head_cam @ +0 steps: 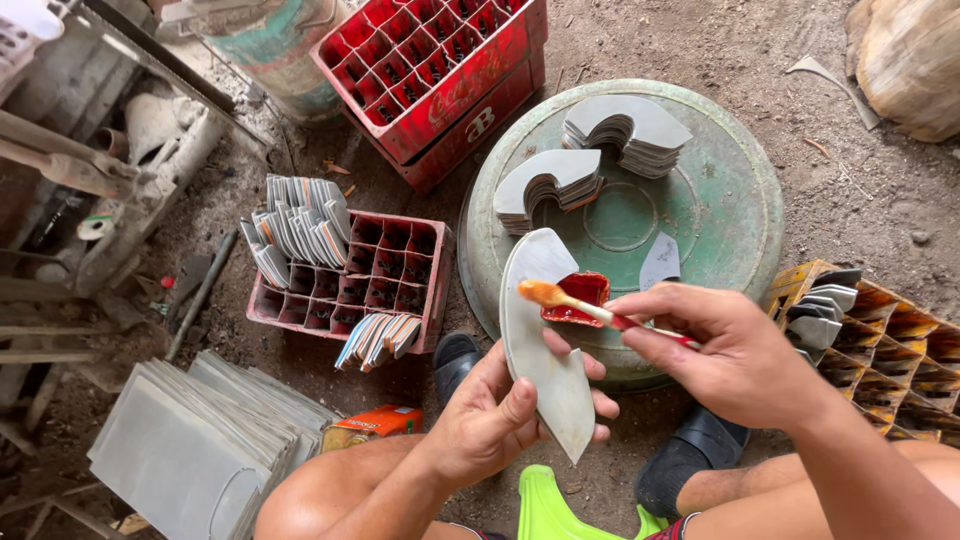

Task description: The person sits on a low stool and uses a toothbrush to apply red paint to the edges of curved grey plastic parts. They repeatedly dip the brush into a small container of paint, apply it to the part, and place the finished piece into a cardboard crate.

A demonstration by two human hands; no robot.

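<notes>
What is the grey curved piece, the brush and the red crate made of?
Grey piece in the left hand: probably stiff board or thin sheet, matte and flat. Brush in the right hand: orange glue-wet bristles; handle material unclear. Red crate: looks like moulded plastic, with cell walls.

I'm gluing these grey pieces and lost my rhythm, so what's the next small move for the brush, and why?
Probably bring the brush down onto the grey piece in your left hand: its tip looks loaded with orange glue, it hovers just above the piece's upper end, and your right hand already holds it angled that way.
</notes>
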